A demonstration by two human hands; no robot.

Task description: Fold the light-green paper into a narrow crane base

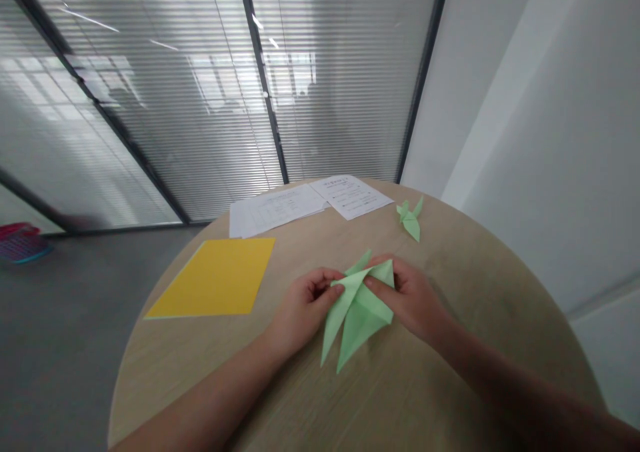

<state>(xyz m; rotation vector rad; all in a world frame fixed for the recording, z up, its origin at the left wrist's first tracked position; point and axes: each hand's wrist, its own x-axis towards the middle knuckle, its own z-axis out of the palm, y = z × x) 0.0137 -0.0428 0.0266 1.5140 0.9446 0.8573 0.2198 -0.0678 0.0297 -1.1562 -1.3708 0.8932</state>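
Note:
A partly folded sheet of light green origami paper [364,309] is held between both hands above the table, two long points hanging toward me. My left hand [306,305] pinches its left edge between thumb and fingers. On the other side my right hand [407,295] grips the upper right part, with the thumb pressed onto a fold and the fingers mostly hidden behind the paper. Farther back on the right lies a finished-looking green origami crane [411,219], apart from both hands.
The round wooden table [300,399] carries a stack of yellow paper [215,279] at left. Printed sheets [353,196] and more white papers [275,209] lie along the far edge. Beyond stand a glass partition with blinds [340,105], a white wall [560,139] and a basket [23,244] on the floor.

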